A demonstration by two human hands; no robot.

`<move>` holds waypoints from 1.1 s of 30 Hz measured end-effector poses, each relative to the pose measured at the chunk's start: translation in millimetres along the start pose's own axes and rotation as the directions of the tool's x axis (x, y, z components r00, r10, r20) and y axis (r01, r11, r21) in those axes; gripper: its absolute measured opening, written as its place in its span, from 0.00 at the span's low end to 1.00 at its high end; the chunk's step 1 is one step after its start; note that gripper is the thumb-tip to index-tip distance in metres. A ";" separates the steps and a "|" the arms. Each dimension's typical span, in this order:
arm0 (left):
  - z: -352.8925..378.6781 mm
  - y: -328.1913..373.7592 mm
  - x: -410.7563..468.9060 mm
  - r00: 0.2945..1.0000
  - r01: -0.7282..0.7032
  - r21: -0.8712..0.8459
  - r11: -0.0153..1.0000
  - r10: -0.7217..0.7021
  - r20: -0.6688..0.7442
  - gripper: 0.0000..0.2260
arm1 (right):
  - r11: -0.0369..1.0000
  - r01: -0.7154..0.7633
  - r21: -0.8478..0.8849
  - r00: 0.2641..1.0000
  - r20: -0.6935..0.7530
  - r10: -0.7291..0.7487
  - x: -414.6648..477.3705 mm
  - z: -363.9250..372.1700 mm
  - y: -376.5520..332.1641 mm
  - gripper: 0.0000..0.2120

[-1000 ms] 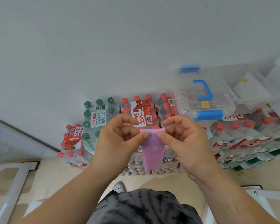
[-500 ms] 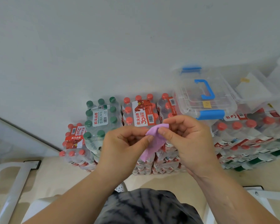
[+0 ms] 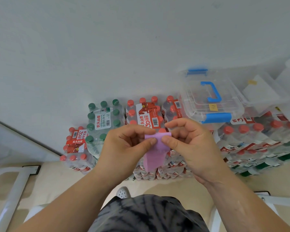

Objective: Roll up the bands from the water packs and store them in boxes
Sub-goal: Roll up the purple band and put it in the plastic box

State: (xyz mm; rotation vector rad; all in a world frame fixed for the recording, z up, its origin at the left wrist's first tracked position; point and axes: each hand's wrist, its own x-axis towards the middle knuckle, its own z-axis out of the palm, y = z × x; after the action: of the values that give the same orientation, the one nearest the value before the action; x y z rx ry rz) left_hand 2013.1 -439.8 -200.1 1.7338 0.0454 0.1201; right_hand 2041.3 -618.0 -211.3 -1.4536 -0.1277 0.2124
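Observation:
A pink band (image 3: 155,154) hangs flat in front of me, held at chest height. My left hand (image 3: 124,148) pinches its top left corner between thumb and forefinger. My right hand (image 3: 189,144) pinches the top right corner the same way. The band's lower end dangles free. Behind it, shrink-wrapped water packs (image 3: 146,114) with red and green caps are stacked against the wall. A clear plastic box with blue handle and clasps (image 3: 211,101) sits shut on top of the packs at the right.
A second clear box (image 3: 264,92) stands to the right of the first. White metal frame legs (image 3: 10,190) rise at the left and right (image 3: 274,203) on the beige floor. A white shoe (image 3: 123,192) shows below the band.
Half a second ago the band's top was crumpled between my fingers; now it is spread flat again, with both hands a little further apart at its top edge.

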 end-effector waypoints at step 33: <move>-3.5 6.1 -1.5 1.000 -0.012 0.050 0.999 0.012 0.009 0.06 | 0.999 0.017 -0.040 1.000 0.003 -0.017 -2.6 2.2 -1.1 0.11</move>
State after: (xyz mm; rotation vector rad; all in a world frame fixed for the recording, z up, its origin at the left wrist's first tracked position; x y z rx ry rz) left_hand 2011.0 -437.5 -193.6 1.7846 0.0321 0.1213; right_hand 2038.4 -616.6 -209.8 -1.4916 -0.1474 0.1991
